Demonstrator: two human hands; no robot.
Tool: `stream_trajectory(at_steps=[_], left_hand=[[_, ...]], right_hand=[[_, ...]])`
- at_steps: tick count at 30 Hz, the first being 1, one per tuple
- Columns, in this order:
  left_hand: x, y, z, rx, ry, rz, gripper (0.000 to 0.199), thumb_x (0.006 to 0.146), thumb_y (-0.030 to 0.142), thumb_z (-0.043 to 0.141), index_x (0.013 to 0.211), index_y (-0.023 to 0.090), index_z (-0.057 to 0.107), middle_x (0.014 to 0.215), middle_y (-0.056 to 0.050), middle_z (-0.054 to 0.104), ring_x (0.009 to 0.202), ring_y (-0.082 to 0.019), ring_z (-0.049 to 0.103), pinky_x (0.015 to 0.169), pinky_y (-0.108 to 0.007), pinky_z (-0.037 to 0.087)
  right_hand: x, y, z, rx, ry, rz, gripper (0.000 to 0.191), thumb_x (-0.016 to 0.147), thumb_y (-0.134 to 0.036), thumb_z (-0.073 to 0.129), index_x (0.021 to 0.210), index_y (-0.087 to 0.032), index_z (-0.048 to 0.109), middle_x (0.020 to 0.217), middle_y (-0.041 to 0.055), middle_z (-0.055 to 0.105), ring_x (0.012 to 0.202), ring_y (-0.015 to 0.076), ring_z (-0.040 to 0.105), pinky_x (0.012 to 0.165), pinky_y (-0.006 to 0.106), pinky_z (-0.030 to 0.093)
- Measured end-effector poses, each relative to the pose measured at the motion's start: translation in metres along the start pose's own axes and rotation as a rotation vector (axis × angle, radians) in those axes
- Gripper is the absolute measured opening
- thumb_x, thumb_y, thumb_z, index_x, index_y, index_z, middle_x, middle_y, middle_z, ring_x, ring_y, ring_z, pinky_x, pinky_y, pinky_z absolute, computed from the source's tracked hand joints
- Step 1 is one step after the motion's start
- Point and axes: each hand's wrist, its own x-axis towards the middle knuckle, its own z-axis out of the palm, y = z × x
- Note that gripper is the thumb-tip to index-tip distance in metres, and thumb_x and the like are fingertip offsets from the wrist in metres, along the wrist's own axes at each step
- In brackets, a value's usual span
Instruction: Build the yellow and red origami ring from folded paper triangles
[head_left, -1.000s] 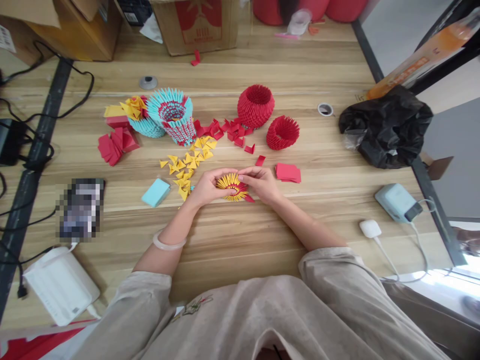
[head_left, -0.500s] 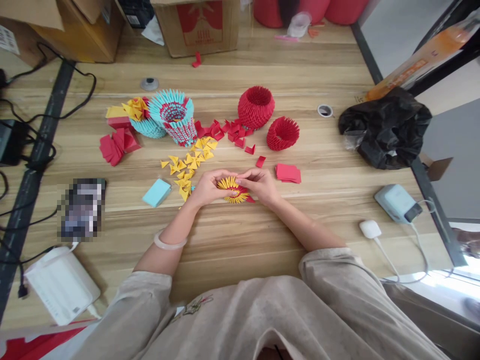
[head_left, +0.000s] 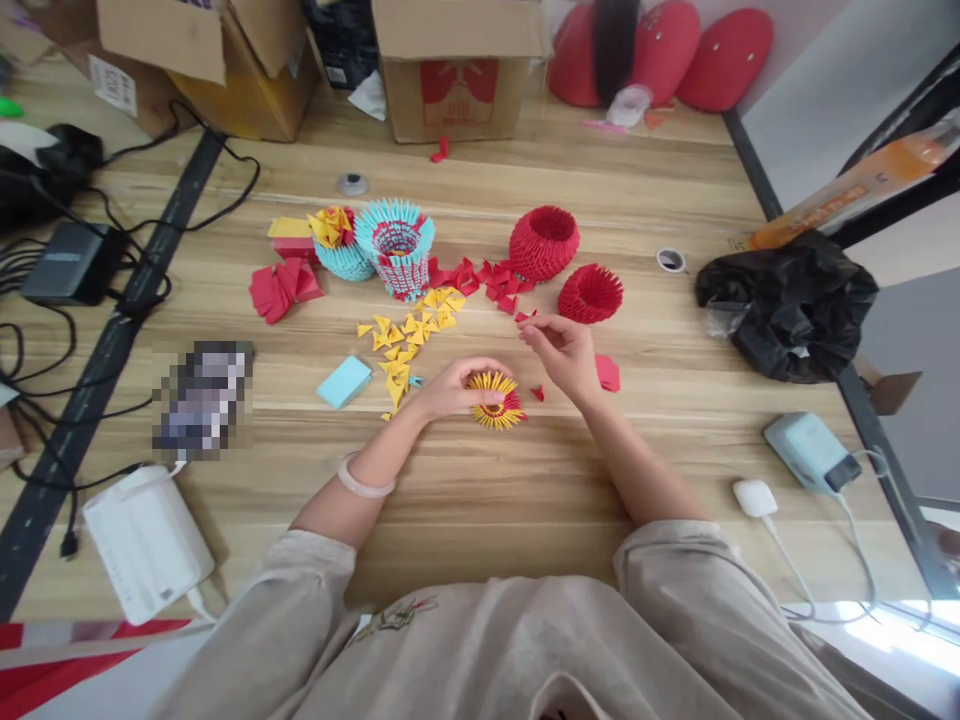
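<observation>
Bangle [head_left: 365, 478], pale, round the left forearm, ahead of a short grey-beige sleeve [head_left: 315, 560]. The left hand [head_left: 454, 390] pinches a spiky folded-paper ring [head_left: 501, 418], yellow points with red showing on its right side, thumb laid over the top, fingers round the far edge. My reading: that hold steadies the fitted points and leaves the near and right edges exposed. The ring sits low over the counter [head_left: 465, 520], in front of the person's chest; whether it rests on the wood, I can't tell.

Just right of it, apart, one small red folded piece [head_left: 538, 393]. Red paper slips [head_left: 608, 373] lie partly hidden behind the right hand [head_left: 564, 352], which is away from the ring, thumb and forefinger drawn close beside another red piece [head_left: 525, 316]. Too small to tell if they grip it.

Left side: pale blue paper stack [head_left: 345, 382], then yellow folded triangles [head_left: 397, 380], strewn loose, probably so each can be lifted singly.

Farther: red folded units [head_left: 501, 285] in a band, then the smaller red paper vase [head_left: 592, 293], the larger red paper vase [head_left: 545, 245] and a blue-and-red paper vase [head_left: 396, 245], likely set back out of the arms' way. Cardboard box [head_left: 457, 110] behind.
</observation>
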Motion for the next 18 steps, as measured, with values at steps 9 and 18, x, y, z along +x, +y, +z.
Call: stream_trajectory(at_steps=[9,18], left_hand=[[0.000,-0.002,0.002,-0.118,0.023,-0.050,0.029,0.062,0.030,0.077,0.082,0.014,0.064,0.081,-0.003,0.064,0.074,-0.014,0.059,0.069,-0.027,0.046],[0.000,0.002,0.000,-0.106,0.028,-0.039,0.031,0.063,0.035,0.076,0.084,0.014,0.068,0.082,-0.005,0.067,0.075,-0.015,0.059,0.069,-0.025,0.045]], right_hand=[[0.067,0.010,0.078,-0.528,-0.445,-0.271,0.019,0.068,-0.008,0.059,0.083,-0.012,0.070,0.084,0.0094,0.070,0.075,0.0191,0.062,0.072,0.031,0.047],[0.062,0.016,0.098,-0.306,-0.378,-0.147,0.021,0.065,-0.004,0.053,0.082,-0.012,0.063,0.076,0.0046,0.067,0.068,0.0126,0.059,0.067,0.023,0.047]])
